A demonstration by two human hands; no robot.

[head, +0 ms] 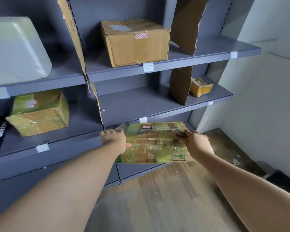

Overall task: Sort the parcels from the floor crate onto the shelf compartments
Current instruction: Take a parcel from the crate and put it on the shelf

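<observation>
Head view: left hand (114, 139) and right hand (193, 139) grip a flat, glossy tape-wrapped cardboard parcel (154, 143).

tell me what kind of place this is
Probably a parcel sorting or storage room: grey metal shelving split by cardboard dividers, taped boxes in the compartments, label holders on shelf edges.

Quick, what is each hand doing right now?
Left hand: holding the left end of the taped parcel.
Right hand: holding the right end of the same parcel.
</observation>
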